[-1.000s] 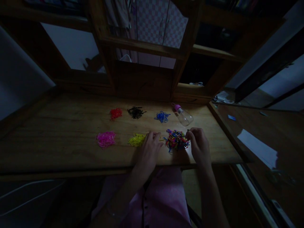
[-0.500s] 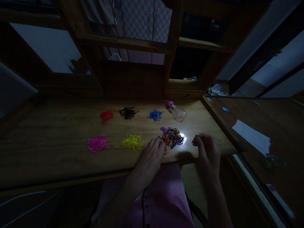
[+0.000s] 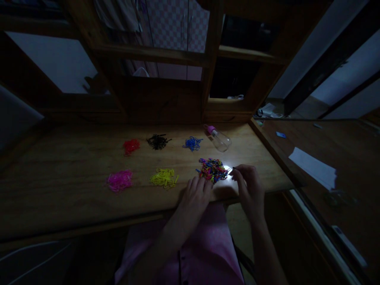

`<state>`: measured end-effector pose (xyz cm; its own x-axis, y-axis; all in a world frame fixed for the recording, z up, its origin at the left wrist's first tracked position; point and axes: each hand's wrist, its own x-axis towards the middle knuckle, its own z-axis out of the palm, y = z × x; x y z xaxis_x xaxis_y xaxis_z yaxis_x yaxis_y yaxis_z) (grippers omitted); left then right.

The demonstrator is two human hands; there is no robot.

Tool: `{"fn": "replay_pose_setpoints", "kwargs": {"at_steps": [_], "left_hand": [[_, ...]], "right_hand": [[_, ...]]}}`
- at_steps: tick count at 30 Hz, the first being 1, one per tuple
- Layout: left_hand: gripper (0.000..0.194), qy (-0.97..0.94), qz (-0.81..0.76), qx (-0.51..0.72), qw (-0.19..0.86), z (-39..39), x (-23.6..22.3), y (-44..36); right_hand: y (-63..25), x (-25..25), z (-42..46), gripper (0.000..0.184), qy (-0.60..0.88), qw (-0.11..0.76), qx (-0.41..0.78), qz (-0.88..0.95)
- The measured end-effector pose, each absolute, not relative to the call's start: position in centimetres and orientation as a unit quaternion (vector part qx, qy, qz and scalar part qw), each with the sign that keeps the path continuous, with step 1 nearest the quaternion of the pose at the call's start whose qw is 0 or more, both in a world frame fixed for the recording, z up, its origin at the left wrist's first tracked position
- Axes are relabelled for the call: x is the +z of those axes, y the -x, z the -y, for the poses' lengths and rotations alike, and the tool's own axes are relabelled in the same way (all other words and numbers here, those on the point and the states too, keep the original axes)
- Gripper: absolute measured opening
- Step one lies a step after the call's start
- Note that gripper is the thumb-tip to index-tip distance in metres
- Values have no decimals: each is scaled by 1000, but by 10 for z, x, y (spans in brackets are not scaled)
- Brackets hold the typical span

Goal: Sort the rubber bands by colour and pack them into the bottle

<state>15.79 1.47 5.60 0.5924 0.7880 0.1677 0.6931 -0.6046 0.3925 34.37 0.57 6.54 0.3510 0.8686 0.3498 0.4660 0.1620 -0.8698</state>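
Note:
A mixed pile of small coloured rubber bands (image 3: 213, 169) lies on the wooden desk in front of me. My left hand (image 3: 197, 196) is at its near left edge, knuckles up and fingers bent down close together; the fingertips are partly hidden. On the pile's right side my right hand (image 3: 247, 182) is closed in a pinch, with a small dark piece, seemingly a black rubber band (image 3: 234, 168), at its fingertips. Sorted by colour are yellow bands (image 3: 164, 178), pink bands (image 3: 119, 180), red bands (image 3: 131, 146), black bands (image 3: 158, 141) and blue bands (image 3: 192, 143).
A clear bottle with a pink cap (image 3: 220, 139) lies behind the mixed pile. Wooden shelving (image 3: 163, 99) rises along the desk's back. On a lower surface at the right are white paper (image 3: 313, 168) and a small blue card (image 3: 280, 135).
My left hand has gone from beside the yellow bands to the mixed pile's near edge. My right hand drew away rightward, then came back beside the pile. The view has shifted to the right.

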Motion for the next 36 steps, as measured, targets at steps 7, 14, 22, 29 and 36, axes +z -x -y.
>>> {"fn": "replay_pose_setpoints", "kwargs": {"at_steps": [7, 14, 22, 29, 36], "left_hand": [[26, -732, -566, 337, 172, -31, 57, -85], [34, -657, -604, 399, 212, -44, 69, -67], [37, -526, -552, 491, 421, -22, 67, -116], [35, -15, -231, 418, 878, -17, 65, -161], [29, 34, -251, 424, 870, -17, 59, -161]], "right_hand": [[-330, 54, -5, 13, 601, 548, 245, 527], [-307, 51, -9, 16, 578, 573, 332, 478], [-293, 56, -9, 21, 537, 576, 481, 385], [-274, 82, 7, 17, 545, 484, 301, 614], [-275, 78, 12, 25, 536, 454, 270, 659]]}}
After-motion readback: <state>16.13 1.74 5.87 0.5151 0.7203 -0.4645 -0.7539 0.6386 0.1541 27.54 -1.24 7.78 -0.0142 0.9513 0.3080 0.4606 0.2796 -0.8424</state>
